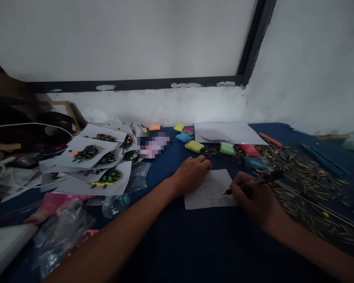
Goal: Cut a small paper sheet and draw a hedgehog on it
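Note:
A small white sheet of paper (pixel 194 201) lies on the blue tabletop before me. It bears a line drawing (pixel 214 188) of a rounded animal, its body filled with short marks and its little legs below. My left hand (pixel 192 175) rests on the sheet's upper left part with curled fingers, holding it down; its fingertips are hidden. In my right hand (pixel 252 198) is a black pen (pixel 262 180), its tip at the right side of the drawing and its back end pointing right. The right hand's edge covers the sheet's right border.
Sunflower seeds (pixel 303 173) spread across the right, with a blue tool (pixel 324 159) behind them. Colored clay packets (pixel 194 146) and blank paper (pixel 224 133) sit at the back. Leftward are stacked sheets (pixel 106 145) with seed-covered animal figures, plastic bags (pixel 65 224) and a white cable (pixel 32 124).

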`<action>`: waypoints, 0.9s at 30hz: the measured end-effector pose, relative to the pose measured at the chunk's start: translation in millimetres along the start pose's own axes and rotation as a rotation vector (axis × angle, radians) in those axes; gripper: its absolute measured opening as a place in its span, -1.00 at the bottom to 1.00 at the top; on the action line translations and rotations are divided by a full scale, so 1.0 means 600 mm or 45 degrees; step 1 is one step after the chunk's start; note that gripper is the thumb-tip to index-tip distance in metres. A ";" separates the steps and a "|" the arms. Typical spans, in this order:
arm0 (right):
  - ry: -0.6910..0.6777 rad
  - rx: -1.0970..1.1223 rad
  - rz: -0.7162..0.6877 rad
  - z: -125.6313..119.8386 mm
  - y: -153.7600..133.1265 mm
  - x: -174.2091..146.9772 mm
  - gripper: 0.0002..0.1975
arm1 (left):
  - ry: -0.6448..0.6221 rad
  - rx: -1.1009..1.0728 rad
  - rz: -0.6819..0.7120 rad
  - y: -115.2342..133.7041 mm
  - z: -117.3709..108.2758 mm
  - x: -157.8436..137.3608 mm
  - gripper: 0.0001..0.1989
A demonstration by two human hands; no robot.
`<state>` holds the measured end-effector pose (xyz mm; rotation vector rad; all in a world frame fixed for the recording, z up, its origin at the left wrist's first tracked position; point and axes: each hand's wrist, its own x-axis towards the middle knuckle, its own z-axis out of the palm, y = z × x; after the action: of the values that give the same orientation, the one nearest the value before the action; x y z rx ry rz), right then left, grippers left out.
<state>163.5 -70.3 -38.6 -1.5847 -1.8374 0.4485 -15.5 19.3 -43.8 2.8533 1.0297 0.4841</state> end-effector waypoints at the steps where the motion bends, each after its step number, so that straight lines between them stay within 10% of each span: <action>1: 0.017 -0.004 0.005 0.000 -0.001 0.000 -0.82 | 0.004 0.002 0.002 0.000 0.000 0.000 -0.79; 27: -0.002 -0.053 -0.019 0.001 0.007 0.001 -0.82 | -0.014 0.005 0.000 0.002 0.000 0.000 -0.78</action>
<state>166.1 -68.8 -41.5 -1.5977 -1.8697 0.4075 -15.0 18.5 -43.5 2.8560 1.0305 0.4662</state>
